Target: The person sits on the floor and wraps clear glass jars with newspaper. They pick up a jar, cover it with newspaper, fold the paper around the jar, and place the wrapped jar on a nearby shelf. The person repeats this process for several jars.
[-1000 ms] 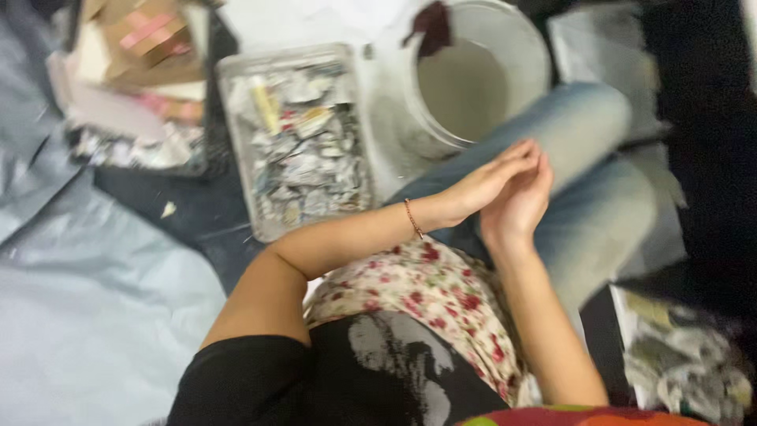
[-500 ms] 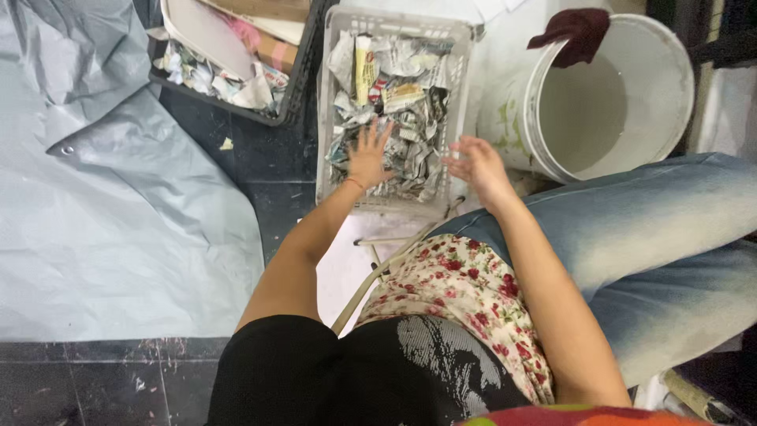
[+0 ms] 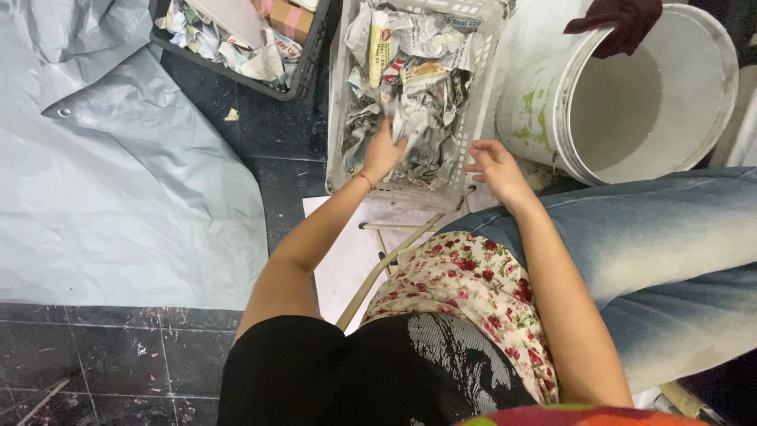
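Inside the pale basket (image 3: 339, 118), left hand (image 3: 384, 150) clutches crumpled newspaper (image 3: 422, 118); right hand (image 3: 495, 167) hovers open at its rim.

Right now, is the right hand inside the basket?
No. The right hand hovers open over the white basket's near corner; only the left hand grips paper.

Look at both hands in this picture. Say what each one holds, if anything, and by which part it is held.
The left hand grips a crumpled piece of newspaper by its lower edge, inside the white basket. The right hand is open above the basket's near corner, holding nothing.
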